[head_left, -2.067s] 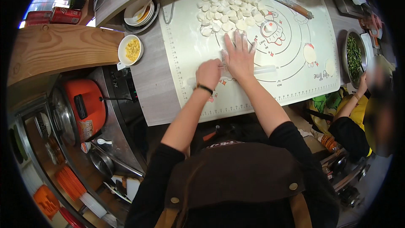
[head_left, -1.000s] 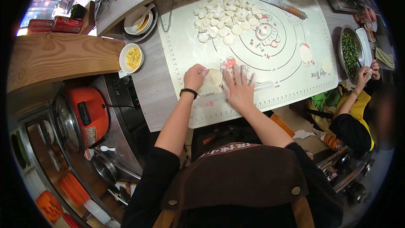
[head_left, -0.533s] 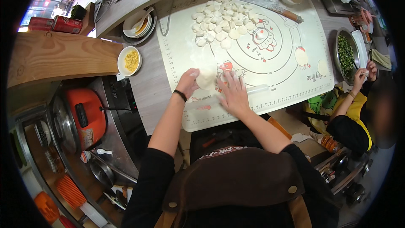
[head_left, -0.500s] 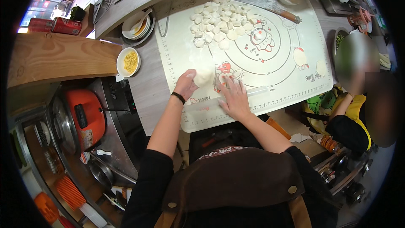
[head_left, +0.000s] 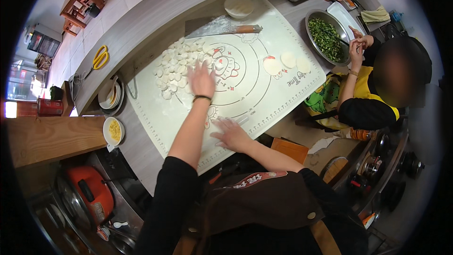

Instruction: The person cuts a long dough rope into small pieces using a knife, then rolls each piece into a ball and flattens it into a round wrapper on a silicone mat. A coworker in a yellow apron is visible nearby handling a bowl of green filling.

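White dough pieces [head_left: 175, 63] heaped on pastry mat [head_left: 155, 113]; left hand [head_left: 202, 79] spread beside heap; right hand [head_left: 230, 133] flat, fingers splayed on mat.

a single fisheye view from the head, looking steeply down over the apron [head_left: 264, 208] onto the white mat [head_left: 245, 89] and counter [head_left: 141, 23]. close above both forearms, rising from the lower edge. straight counter edges bent toward the dark round rim. no second view to share.
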`<action>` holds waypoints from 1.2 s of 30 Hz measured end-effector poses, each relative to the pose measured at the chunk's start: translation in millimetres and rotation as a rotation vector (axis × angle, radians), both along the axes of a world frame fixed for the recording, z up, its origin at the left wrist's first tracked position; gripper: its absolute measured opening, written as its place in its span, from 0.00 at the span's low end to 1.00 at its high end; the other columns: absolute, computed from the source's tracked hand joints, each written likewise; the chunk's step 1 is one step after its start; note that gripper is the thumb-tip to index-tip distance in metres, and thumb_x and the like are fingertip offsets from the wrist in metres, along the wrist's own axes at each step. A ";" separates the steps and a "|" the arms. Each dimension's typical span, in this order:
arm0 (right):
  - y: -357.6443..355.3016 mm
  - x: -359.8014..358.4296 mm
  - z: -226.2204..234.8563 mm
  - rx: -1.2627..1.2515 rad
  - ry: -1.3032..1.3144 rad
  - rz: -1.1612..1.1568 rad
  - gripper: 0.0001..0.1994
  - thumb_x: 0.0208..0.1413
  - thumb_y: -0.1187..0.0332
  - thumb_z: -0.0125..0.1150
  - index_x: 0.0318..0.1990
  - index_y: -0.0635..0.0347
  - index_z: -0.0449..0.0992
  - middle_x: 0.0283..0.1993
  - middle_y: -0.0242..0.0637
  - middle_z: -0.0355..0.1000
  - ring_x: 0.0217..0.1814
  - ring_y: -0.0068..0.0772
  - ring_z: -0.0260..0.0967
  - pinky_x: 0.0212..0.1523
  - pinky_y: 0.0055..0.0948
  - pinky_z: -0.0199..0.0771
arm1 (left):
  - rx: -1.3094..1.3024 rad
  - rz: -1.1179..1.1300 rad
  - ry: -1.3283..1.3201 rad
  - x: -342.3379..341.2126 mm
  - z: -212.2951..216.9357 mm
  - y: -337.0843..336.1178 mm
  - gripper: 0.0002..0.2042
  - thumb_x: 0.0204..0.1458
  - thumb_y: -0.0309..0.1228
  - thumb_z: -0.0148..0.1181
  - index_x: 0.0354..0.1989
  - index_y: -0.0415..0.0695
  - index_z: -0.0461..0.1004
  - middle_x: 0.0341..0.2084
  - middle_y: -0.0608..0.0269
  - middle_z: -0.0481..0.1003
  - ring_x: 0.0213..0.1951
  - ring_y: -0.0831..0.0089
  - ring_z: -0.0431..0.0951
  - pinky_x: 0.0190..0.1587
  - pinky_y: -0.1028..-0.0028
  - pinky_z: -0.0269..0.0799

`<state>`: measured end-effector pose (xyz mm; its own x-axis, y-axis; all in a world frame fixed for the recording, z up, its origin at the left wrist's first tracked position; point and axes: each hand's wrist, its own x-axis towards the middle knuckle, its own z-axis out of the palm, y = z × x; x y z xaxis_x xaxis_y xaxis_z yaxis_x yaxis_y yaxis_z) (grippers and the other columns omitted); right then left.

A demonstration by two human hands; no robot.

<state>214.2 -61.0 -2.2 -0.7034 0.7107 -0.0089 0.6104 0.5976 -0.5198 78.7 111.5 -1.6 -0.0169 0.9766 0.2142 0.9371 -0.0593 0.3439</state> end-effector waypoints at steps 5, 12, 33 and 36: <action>-1.8 -5.3 -4.8 0.037 0.004 -0.042 0.17 0.50 0.57 0.64 0.46 0.47 0.74 0.67 0.40 0.57 0.71 0.49 0.50 0.68 0.51 0.51 | -0.134 -0.141 0.217 -43.1 -31.1 -62.9 0.32 0.57 0.45 0.54 0.68 0.45 0.57 0.68 0.44 0.52 0.70 0.44 0.46 0.70 0.49 0.39; 2.4 15.4 -1.7 -0.044 -0.056 -0.079 0.16 0.50 0.58 0.64 0.46 0.48 0.73 0.67 0.40 0.58 0.71 0.48 0.51 0.67 0.52 0.52 | -0.071 -0.296 -0.145 -49.0 -24.4 -126.6 0.23 0.54 0.28 0.57 0.60 0.42 0.66 0.61 0.47 0.64 0.62 0.46 0.62 0.60 0.57 0.64; 94.0 -26.0 -7.3 0.154 -0.220 -0.468 0.33 0.57 0.47 0.51 0.70 0.43 0.55 0.75 0.40 0.44 0.76 0.55 0.39 0.65 0.73 0.40 | -0.557 -0.331 -0.285 -54.0 -2.5 -95.7 0.06 0.47 0.32 0.66 0.32 0.47 0.80 0.25 0.61 0.80 0.30 0.64 0.80 0.35 0.67 0.75; 40.5 -3.7 6.2 0.134 -0.416 -0.444 0.33 0.57 0.45 0.50 0.70 0.41 0.56 0.75 0.39 0.44 0.76 0.55 0.39 0.63 0.75 0.41 | -0.406 -0.115 -0.369 -49.4 -14.4 -128.3 0.06 0.47 0.32 0.67 0.31 0.45 0.79 0.25 0.60 0.80 0.30 0.64 0.80 0.34 0.68 0.75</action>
<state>210.5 -20.5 3.9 -0.2969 0.9486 -0.1095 0.9511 0.2834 -0.1231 29.3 -16.7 -16.0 0.0922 0.9794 -0.1798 0.7457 0.0518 0.6643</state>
